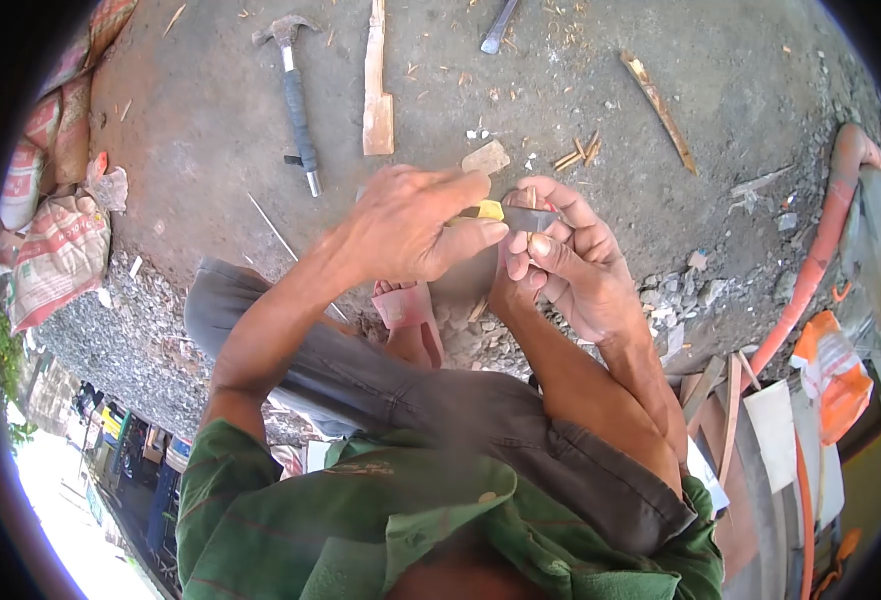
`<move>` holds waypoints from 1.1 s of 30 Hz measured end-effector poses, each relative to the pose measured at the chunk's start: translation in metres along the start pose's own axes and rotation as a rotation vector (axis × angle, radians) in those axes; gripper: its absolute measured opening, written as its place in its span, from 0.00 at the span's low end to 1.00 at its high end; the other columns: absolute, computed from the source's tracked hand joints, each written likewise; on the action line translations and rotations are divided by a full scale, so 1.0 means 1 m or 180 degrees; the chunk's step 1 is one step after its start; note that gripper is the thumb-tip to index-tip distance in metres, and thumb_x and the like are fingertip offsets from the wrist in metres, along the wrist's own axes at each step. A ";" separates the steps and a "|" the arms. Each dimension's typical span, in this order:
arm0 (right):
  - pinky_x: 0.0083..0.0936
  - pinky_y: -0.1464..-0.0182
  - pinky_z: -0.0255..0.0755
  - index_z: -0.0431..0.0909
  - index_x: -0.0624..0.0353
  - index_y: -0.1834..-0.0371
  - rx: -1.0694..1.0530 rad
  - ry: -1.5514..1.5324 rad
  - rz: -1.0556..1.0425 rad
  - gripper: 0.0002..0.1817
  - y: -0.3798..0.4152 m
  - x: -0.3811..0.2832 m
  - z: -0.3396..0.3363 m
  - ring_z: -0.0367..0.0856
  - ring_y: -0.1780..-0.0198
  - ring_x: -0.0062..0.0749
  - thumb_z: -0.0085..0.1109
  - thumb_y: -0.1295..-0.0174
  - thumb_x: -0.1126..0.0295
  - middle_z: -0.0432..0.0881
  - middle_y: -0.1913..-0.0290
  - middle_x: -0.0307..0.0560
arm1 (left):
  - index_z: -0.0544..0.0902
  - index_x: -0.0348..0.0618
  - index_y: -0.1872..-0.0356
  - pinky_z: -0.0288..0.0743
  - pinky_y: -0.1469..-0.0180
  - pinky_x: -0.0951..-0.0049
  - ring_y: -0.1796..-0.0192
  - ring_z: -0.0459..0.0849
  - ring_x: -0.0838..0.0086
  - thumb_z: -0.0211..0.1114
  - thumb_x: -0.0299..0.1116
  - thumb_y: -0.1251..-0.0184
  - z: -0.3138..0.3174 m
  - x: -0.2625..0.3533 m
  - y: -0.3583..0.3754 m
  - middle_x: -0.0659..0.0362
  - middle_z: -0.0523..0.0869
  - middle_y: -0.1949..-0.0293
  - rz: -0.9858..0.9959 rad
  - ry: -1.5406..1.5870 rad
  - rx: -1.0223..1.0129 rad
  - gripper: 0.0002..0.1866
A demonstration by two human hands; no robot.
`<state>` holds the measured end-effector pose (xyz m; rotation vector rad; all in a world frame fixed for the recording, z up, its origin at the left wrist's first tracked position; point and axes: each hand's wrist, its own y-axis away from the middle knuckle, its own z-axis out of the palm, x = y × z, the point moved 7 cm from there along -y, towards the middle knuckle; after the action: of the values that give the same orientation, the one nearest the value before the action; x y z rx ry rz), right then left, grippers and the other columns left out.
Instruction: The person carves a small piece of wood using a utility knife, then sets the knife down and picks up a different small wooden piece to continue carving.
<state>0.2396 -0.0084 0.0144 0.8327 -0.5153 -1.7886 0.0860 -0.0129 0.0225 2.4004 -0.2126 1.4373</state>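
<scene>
My left hand is closed around the yellow handle of a knife, thumb along its near side. The knife's dark blade points right and lies across a thin wooden stick. Pinched between thumb and fingers, that stick is in my right hand, which is directly beside the blade. Fingers hide part of the stick. Beyond my hands are several short wooden pieces and a flat tan chip on the ground. Below them shows a foot in a pink sandal.
A claw hammer and a split wooden board lie ahead. Farther right are a metal tool end and a wooden strip. Printed sacks stand left; an orange pipe and leaning boards are right.
</scene>
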 end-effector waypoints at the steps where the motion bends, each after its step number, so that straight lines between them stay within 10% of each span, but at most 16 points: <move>1: 0.19 0.60 0.67 0.66 0.60 0.34 0.0015 0.0071 -0.0044 0.26 0.000 0.001 0.000 0.79 0.61 0.24 0.57 0.36 0.80 0.84 0.58 0.44 | 0.77 0.40 0.70 0.69 0.74 0.58 0.76 0.79 0.53 0.62 0.45 0.36 0.002 0.001 0.001 0.50 0.79 0.78 -0.0023 -0.0015 -0.0068 0.16; 33: 0.18 0.58 0.72 0.74 0.58 0.37 0.0308 0.1595 -0.0247 0.25 -0.005 -0.010 0.000 0.81 0.62 0.20 0.64 0.39 0.79 0.85 0.59 0.40 | 0.74 0.38 0.70 0.69 0.72 0.59 0.74 0.76 0.51 0.61 0.44 0.36 0.003 -0.001 0.001 0.48 0.77 0.76 -0.0102 -0.0014 -0.0173 0.17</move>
<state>0.2385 0.0027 0.0134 1.3332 -0.2422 -1.5529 0.0871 -0.0151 0.0204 2.3532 -0.2108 1.3942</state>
